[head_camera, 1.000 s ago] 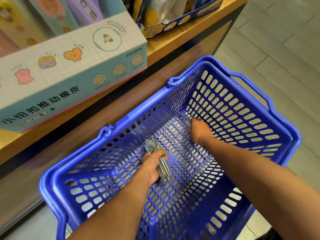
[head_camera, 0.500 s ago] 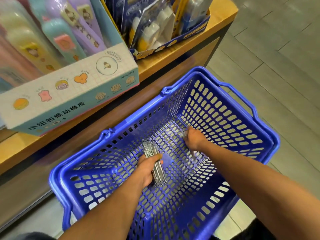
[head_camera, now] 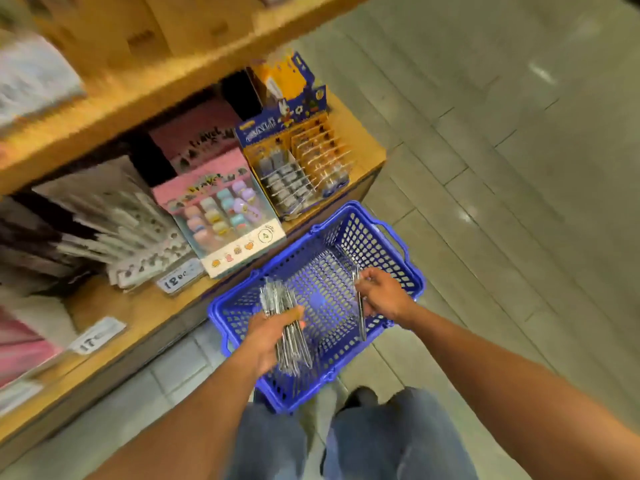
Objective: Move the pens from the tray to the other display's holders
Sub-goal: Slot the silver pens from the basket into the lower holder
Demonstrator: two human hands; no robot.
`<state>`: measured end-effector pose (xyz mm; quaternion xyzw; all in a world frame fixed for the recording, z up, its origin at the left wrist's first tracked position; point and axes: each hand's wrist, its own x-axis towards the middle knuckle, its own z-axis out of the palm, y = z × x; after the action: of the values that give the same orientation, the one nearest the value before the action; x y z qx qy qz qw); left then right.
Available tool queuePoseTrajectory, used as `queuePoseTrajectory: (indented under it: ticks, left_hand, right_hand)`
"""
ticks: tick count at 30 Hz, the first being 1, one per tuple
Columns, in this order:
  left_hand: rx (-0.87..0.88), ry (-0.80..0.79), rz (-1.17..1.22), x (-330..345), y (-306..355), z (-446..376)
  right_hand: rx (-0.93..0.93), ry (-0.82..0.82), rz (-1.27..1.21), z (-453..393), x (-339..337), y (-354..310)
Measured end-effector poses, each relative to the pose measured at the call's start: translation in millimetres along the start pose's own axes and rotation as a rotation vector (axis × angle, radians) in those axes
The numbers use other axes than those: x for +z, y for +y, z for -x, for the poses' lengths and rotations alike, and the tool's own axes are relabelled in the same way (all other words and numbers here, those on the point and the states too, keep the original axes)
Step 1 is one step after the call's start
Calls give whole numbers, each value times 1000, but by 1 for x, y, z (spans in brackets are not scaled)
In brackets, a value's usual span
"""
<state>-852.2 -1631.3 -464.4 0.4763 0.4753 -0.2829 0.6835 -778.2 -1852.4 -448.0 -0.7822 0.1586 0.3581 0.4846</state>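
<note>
Left hand [head_camera: 273, 336] wrapped round a fat bundle of pens [head_camera: 285, 325], fingers curled tight on it, held above the near left part of the blue basket [head_camera: 391, 233] sitting on the floor. Right hand [head_camera: 382, 294] over the basket's right side, fingers pinching a single pen [head_camera: 361, 317] that hangs nearly upright. Wooden shelf [head_camera: 138, 306] to the left, pink eraser box [head_camera: 221, 216] just beyond the basket's far corner, everything a bit blurry.

Reads "travel" on the pink display box [head_camera: 199, 140], "12.00" on the small white price tag [head_camera: 179, 276] at the shelf edge, the rest too blurred.
</note>
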Motion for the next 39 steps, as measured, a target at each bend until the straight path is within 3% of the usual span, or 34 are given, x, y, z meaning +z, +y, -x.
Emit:
queuePoseTrajectory:
  ticks: [9,18,27,39]
  left_hand:
    - [57,52,108,3,65,233]
    - [174,95,374,-32,82,356]
    - [342,224,574,-123,65,450]
    - [368,238,656,-314,54,501]
  right_hand:
    - [-98,45,-34,173,-60,-122]
    - [-333,-166,67,254,-52,-205]
    - [-462,-415,220,302,38,-290]
    - [-532,-430,317,367,227,-357]
